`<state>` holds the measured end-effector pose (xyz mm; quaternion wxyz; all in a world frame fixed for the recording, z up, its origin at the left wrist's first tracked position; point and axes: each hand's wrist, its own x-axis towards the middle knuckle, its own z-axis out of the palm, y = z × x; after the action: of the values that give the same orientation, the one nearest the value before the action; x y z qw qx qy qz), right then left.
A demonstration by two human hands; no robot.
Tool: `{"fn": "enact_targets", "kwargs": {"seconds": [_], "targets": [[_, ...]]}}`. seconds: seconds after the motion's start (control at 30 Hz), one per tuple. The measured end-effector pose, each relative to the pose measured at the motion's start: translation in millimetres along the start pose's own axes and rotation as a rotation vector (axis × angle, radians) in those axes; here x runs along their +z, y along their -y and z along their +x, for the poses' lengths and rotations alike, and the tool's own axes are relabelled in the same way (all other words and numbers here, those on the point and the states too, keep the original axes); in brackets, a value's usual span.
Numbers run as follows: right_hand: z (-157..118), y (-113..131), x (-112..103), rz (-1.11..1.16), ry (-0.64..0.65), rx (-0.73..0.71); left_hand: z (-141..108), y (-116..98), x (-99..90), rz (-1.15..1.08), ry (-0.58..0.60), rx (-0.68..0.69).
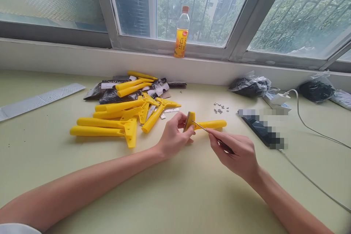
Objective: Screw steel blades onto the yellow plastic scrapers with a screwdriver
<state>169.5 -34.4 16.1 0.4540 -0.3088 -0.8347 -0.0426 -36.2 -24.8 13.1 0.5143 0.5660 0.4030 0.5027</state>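
My left hand (175, 135) grips the head of a yellow scraper (211, 124), whose handle points to the right. A dark strip runs along the left edge of that head. My right hand (237, 150) is closed round a screwdriver (199, 125) with a thin metal shaft and a dark handle. The shaft's tip touches the scraper head at a hole, or very near it. Small metal screws (218, 109) lie scattered behind the scraper's handle. Left of my left hand are several more yellow scrapers (101, 131), some stacked together.
Black packets (112, 95) lie among the scrapers. A metallic strip (41, 100) is at the far left. A phone (257, 129) with a cable lies at right, near a white charger (280, 98) and black bagged bundles (251, 85). A bottle (181, 36) stands on the sill.
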Motion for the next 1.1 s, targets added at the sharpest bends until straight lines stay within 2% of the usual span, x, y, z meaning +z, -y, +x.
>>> {"fn": "enact_targets", "kwargs": {"seconds": [0.7, 0.8, 0.9, 0.97, 1.1], "targets": [[3, 4, -7, -0.122, 0.073, -0.157, -4, 0, 2.1, 0.143, -0.017, 0.132], [3, 8, -6, -0.095, 0.068, -0.074, -4, 1, 2.3, 0.137, -0.022, 0.136], [3, 13, -4, -0.033, 0.027, 0.169, -3, 2, 1.7, 0.134, -0.039, 0.130], [4, 14, -3, -0.037, 0.001, 0.274, -1, 3, 1.0, 0.122, -0.054, 0.118], [9, 13, -2, -0.098, -0.051, 0.183, 1, 4, -0.3, 0.092, -0.063, 0.101]]}}
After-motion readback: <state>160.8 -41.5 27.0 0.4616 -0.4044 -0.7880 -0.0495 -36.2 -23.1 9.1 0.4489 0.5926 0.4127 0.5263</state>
